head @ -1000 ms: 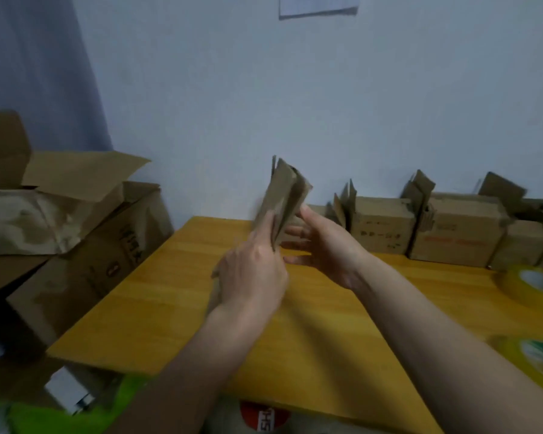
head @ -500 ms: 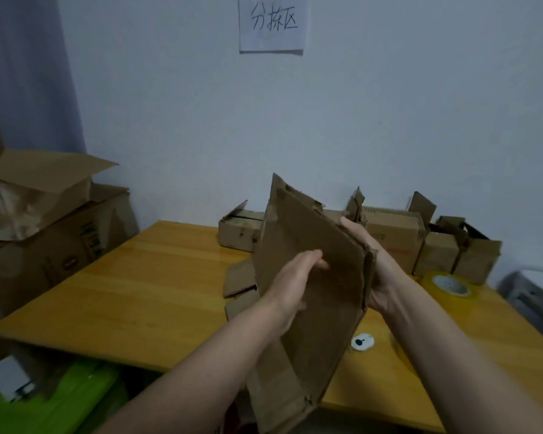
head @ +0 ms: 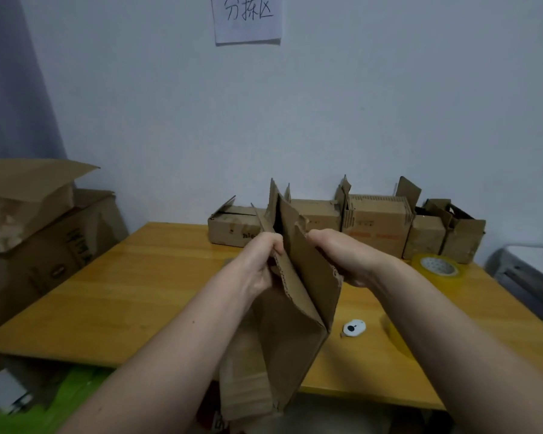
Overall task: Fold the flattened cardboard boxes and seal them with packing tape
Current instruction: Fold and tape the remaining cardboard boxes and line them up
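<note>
Left hand (head: 257,264) and right hand (head: 342,255) grip opposite sides of half-opened cardboard box (head: 295,308), raised over table (head: 138,292) near edge

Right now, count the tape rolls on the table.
1 in plain sight: a yellowish tape roll near the table's far right edge, before the row of boxes. The right forearm may hide another.

A: where's everything sitting?
B: row of boxes (head: 370,223) along the back of the table (head: 138,292), against the wall. Tape roll (head: 438,270) just in front of them on the right, little cutter (head: 354,327) nearer the front edge. Big cartons (head: 38,233) stacked off the left side.
</note>
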The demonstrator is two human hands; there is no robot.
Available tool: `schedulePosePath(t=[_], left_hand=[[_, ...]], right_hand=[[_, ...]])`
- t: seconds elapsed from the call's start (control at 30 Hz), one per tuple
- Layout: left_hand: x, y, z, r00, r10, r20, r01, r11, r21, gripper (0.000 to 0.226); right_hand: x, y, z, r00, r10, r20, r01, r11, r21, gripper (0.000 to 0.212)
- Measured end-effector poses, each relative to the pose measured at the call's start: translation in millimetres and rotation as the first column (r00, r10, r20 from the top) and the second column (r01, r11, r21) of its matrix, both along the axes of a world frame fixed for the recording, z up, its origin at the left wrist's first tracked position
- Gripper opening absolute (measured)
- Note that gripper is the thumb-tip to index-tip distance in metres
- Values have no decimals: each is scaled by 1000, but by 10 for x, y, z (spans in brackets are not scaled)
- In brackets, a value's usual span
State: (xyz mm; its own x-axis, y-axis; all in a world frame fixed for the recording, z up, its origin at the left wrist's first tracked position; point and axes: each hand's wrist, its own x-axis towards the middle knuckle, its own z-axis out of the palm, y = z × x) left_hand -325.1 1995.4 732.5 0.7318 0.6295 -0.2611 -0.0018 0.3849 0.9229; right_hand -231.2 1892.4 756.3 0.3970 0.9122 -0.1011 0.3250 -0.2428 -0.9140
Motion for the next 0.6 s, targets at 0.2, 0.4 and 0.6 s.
schedulePosePath(t=[0.2,0.4,0.6], left_hand=[[-84,63,-38,993,56,-106,-55,998,13,14],[-269,61,49,990,139,-26,-139,990,-14,12],[-569,211,237,975,215,57,-216,976,-1,13]], right_hand=[[-56,16,-11,991,17,136,1,991,-133,48],[-182,-48,125,948,-111,297,161,976,-150,38],[-131,-125,260,897,-417,148,412,909,69,27]])
